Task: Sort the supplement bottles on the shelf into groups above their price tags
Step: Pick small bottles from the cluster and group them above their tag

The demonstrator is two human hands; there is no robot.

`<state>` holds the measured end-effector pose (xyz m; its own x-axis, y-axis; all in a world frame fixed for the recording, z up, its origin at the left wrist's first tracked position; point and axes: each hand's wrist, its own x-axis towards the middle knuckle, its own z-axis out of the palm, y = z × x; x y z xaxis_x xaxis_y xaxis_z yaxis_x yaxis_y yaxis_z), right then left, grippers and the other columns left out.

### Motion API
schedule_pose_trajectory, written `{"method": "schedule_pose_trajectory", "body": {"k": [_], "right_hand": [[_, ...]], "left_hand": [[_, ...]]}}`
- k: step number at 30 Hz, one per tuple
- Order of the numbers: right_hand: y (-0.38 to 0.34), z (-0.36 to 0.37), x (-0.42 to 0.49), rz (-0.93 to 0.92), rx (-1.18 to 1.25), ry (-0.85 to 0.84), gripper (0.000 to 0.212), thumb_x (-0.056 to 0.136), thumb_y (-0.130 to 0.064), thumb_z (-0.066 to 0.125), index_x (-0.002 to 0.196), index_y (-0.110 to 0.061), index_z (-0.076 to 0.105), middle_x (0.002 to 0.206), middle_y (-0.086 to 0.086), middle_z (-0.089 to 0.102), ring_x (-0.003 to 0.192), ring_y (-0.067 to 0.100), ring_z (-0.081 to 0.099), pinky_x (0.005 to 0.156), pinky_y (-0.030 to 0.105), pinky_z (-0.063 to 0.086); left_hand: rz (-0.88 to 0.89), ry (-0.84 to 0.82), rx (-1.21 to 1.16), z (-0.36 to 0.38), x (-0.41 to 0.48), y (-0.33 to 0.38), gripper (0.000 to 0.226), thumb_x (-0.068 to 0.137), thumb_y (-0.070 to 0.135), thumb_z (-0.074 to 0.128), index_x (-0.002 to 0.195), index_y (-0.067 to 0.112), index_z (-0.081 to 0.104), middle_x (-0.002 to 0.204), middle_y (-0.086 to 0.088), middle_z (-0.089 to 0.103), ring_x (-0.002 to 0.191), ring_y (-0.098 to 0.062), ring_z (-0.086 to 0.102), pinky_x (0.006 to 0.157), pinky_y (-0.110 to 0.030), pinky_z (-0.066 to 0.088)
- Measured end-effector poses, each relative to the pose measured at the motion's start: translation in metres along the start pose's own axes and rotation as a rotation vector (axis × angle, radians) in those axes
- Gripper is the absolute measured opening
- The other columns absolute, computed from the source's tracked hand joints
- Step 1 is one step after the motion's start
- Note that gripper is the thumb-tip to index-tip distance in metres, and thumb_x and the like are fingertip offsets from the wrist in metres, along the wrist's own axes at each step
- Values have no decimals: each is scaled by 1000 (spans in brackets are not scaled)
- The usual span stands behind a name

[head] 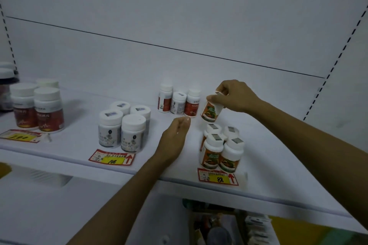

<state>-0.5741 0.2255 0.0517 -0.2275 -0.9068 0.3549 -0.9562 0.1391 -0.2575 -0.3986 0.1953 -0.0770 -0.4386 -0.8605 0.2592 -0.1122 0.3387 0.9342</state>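
Head view. The shelf is white and carries 3 sorted groups of supplement bottles along its front edge, each behind a price tag.

- Left: the red-labelled group, 3 large white-capped bottles, stands behind the 200 tag.
- Centre: the grey-labelled group, 4 bottles set close together, stands behind the 108 tag.
- Right: the orange-labelled group, 4 bottles set close together, stands behind the 88 tag.

The right hand pinches the held bottle at its white cap. This bottle has the same orange and green label as the right group. It is tilted, clear of the shelf, and hangs above the rear of the orange-labelled group.

The left hand grasps nothing. Its fingers are relaxed and loosely curled. It is located between the grey-labelled group and the orange-labelled group. Whether it touches the shelf cannot be determined.

The unsorted row stands upright near the back panel, just left of the held bottle. It consists of 3 bottles: red label, grey label, red label.

A dark jar is partly visible at the far left edge.
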Motion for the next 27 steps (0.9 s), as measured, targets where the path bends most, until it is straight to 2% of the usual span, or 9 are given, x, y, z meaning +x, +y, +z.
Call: {"method": "schedule_pose_trajectory", "body": {"k": [2, 4, 7, 10, 14, 19, 27], "right_hand": [[12, -1, 5, -3, -11, -15, 41, 80, -54, 62, 94, -15, 58, 94, 3, 63, 82, 19, 59, 74, 37, 52], [20, 2, 10, -13, -3, -34, 42, 81, -51, 63, 97, -13, 59, 94, 3, 61, 82, 18, 56, 71, 33, 47], [27, 14, 16, -48, 18, -103, 41, 82, -48, 64, 99, -10, 59, 97, 6, 63, 81, 18, 54, 71, 32, 45], [33, 29, 17, -89, 42, -190, 43, 78, -47, 68, 97, -8, 63, 96, 9, 66, 78, 19, 59, 73, 35, 51], [39, 40, 17, -96, 112, -341, 40, 77, -43, 72, 95, -9, 62, 90, 7, 67, 66, 14, 62, 69, 30, 55], [42, 40, 19, -159, 168, -409, 38, 82, -39, 68, 97, -5, 66, 96, 12, 70, 73, 18, 63, 64, 28, 55], [45, 39, 24, -209, 149, -458, 41, 82, -44, 66, 102, -8, 66, 102, 8, 69, 75, 16, 65, 73, 32, 56]], "left_hand": [[-78, 12, -61, 9, 1, 6, 69, 88, 61, 15, 139, 20, 37, 146, -1, 41, 133, -19, 39, 114, -42, 27], [-149, 53, -179, 20, 0, 17, 68, 90, 58, 9, 139, 19, 37, 146, -4, 41, 134, -20, 38, 115, -46, 24], [-178, 65, -207, 36, -11, 22, 72, 89, 59, 5, 140, 19, 38, 146, -2, 41, 134, -19, 37, 116, -45, 23], [-132, 93, -133, 43, -21, 17, 80, 80, 66, 5, 139, 25, 39, 146, 2, 41, 134, -16, 38, 116, -44, 23], [-124, 128, -62, 45, -23, 15, 78, 77, 68, 8, 137, 29, 38, 144, 4, 44, 132, -15, 41, 115, -43, 26], [-147, 121, -38, 47, -21, 14, 70, 82, 67, 14, 132, 29, 47, 136, 1, 54, 122, -14, 51, 109, -39, 37], [-151, 120, 68, 49, -23, 14, 57, 95, 56, 16, 126, 27, 55, 128, 2, 60, 114, -12, 57, 103, -37, 43]]}}
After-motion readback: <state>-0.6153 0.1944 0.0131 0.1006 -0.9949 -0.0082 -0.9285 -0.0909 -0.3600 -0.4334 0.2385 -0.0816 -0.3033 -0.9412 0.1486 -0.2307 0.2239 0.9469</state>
